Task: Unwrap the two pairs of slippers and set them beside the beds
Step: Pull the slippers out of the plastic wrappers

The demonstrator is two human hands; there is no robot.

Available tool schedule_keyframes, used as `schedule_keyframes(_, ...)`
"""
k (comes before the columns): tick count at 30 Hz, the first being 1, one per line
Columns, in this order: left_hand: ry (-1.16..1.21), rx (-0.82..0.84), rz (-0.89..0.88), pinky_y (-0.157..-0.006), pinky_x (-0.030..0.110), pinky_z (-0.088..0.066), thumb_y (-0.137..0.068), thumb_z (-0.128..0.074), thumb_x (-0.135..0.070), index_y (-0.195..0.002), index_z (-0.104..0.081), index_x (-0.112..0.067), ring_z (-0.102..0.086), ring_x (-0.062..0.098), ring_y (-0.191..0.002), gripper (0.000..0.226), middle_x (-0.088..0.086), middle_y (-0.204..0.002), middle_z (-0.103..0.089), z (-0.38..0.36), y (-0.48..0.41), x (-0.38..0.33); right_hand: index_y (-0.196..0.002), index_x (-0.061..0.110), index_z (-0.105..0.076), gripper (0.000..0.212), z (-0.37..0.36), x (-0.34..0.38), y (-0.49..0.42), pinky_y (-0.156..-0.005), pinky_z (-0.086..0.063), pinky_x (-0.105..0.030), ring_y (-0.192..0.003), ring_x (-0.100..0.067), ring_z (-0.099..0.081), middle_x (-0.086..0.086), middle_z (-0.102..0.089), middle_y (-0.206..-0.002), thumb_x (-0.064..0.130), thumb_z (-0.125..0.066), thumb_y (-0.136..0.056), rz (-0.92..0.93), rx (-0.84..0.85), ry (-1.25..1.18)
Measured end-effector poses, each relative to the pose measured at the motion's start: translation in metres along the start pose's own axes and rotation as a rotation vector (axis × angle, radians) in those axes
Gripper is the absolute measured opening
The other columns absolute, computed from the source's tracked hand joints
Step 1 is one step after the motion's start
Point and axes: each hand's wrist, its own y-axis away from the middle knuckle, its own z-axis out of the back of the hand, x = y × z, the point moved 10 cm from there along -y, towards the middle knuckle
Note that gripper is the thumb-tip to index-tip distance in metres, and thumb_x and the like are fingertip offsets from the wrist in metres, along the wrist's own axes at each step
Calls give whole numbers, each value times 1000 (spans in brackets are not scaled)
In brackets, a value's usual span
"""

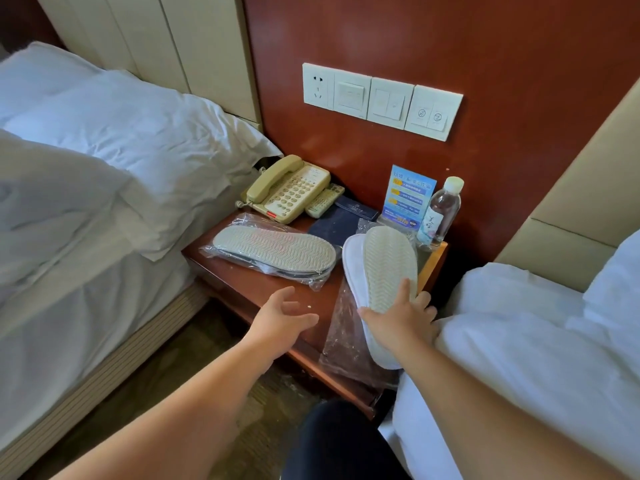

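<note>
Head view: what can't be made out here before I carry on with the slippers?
In the head view:
- Wrapped pair: only the top sole shows; the slipper beneath is hidden.
- Unwrapped pair: uppers face away; the right hand covers part of the soles.
- Floor: the strip along the right bed is hidden by bedding and the right arm.
- Blue card: print too small and blurred.

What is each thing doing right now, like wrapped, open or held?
Wrapped slippers: sealed in plastic, flat on the nightstand.
Bare slippers: unwrapped, sole up, gripped by the right hand.
Loose wrapper: lying under them, over the nightstand's edge.
Bottle: upright, cap on.
Phone: handset on its cradle.
Left hand: open, holding nothing.
</note>
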Motion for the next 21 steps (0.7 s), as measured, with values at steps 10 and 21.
schedule_keyframes(10, 147, -55, 48, -73, 30, -56, -77, -79, -35, -135, -48, -37, -68, 8, -96, 66, -14, -115, -64, 63, 0, 38, -153, 19, -11, 99, 20, 138, -11, -107, -33, -46, -141, -31, -24, -11, -9, -159, 61, -62, -80, 474, -52, -141)
schedule_keyframes(21, 134, -171, 87, -77, 33, -58, -82, -76, -32, -132, -52, -36, -70, 5, -91, 56, -12, -113, -68, 144, 5, 62, -154, 21, -11, 120, -31, 192, -51, -107, -36, -41, -139, -31, -34, -8, -32, -155, 53, -82, -63, 376, 340, -2)
